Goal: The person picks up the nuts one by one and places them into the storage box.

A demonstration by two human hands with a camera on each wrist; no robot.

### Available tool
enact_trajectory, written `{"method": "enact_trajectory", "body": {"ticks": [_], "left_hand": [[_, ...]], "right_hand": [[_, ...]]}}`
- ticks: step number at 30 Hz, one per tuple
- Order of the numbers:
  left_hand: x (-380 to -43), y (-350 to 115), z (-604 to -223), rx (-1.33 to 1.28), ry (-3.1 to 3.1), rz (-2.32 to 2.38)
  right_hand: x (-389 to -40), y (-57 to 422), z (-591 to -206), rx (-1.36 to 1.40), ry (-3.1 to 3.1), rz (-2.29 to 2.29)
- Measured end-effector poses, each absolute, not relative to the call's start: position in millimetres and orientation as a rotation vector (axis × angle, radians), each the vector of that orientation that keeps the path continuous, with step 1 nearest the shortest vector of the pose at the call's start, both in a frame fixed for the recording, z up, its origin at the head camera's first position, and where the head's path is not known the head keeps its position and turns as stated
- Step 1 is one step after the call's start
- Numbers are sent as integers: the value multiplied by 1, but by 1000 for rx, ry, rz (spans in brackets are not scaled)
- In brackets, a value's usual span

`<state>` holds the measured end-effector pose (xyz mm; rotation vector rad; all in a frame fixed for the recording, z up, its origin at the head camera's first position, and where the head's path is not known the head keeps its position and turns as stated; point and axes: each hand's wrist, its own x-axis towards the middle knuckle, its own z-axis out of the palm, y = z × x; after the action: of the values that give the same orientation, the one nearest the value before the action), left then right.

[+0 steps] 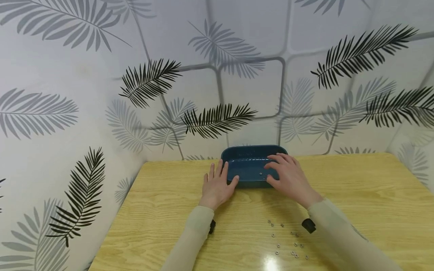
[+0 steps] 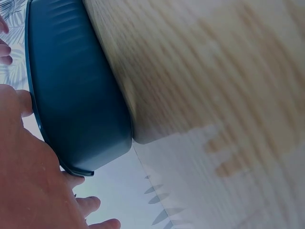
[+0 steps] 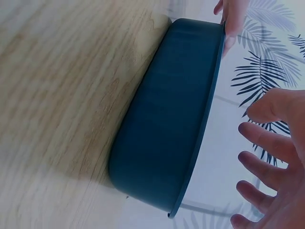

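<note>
The blue tray [image 1: 247,168] sits at the back of the tabletop [image 1: 162,203]. The left hand [image 1: 216,188] touches its left end with straight fingers, maybe to keep it still. The right hand [image 1: 291,178] is over the right end, its grip loose and wide, holding nothing. A tiny metal nut [image 1: 260,174] lies in the tray. More nuts [image 1: 278,245] lie nearer the person, perhaps for easy reach.

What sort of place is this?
Probably a home-like room or improvised indoor workspace; can't pin it down. Clues: a wood-grain tabletop by a leaf-patterned wall, with a blue tray and loose, small ring-shaped parts on it.
</note>
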<state>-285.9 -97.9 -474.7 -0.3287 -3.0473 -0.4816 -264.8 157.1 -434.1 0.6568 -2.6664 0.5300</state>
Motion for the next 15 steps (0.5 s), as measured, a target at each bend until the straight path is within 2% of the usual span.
{"method": "enact_trajectory", "body": {"ticks": [15], "left_hand": [[-283,-98,-470,-321,-3070,-440]], "right_hand": [[-233,175,-423,712,-2618,575]]}}
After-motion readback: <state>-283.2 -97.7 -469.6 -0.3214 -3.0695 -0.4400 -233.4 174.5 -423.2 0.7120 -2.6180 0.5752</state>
